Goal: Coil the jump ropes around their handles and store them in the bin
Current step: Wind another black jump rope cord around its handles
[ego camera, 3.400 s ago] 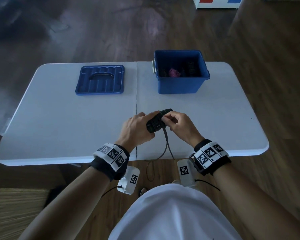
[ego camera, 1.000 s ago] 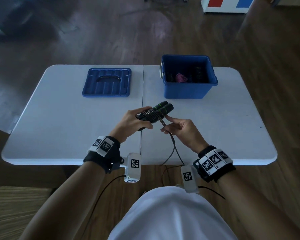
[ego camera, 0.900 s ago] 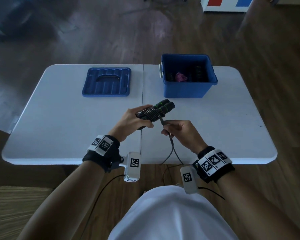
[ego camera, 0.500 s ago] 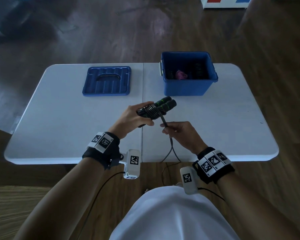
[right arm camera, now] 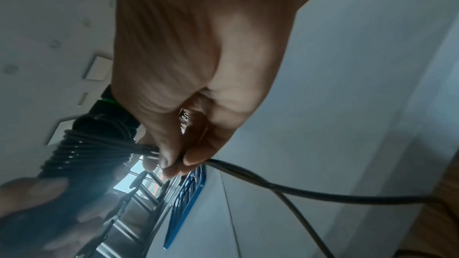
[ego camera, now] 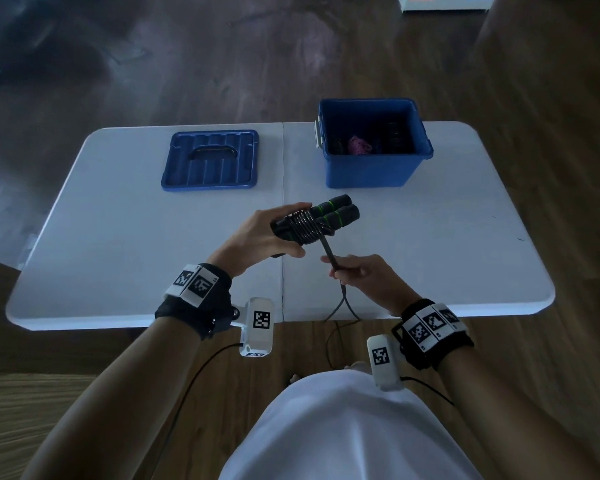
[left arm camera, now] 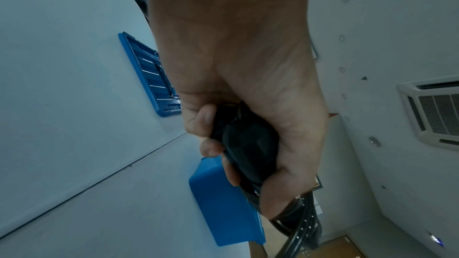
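Observation:
Two black jump rope handles with green rings (ego camera: 329, 216) lie side by side in my left hand (ego camera: 267, 233), held above the white table (ego camera: 118, 244). Several turns of black rope (ego camera: 305, 228) wrap around them. My right hand (ego camera: 357, 275) pinches the doubled loose rope (ego camera: 331, 254) just below the handles; the rest hangs over the table's near edge. In the left wrist view my fingers (left arm camera: 206, 123) curl round the handles (left arm camera: 248, 144). In the right wrist view fingertips (right arm camera: 188, 158) pinch the rope (right arm camera: 248, 174) beside the coil (right arm camera: 94, 148). The blue bin (ego camera: 374, 168) stands behind, with dark coiled ropes and a pink one (ego camera: 359, 147) inside.
The bin's blue lid (ego camera: 210, 161) lies flat at the table's back left. A seam (ego camera: 283, 271) runs down the table's middle. Wooden floor surrounds the table. A white object with red and blue patches (ego camera: 444, 1) stands at the far right.
Over the last seconds several turns of rope have gone round the handles. My right hand has slid down the loose rope, a little toward me; the left hand keeps the handles raised.

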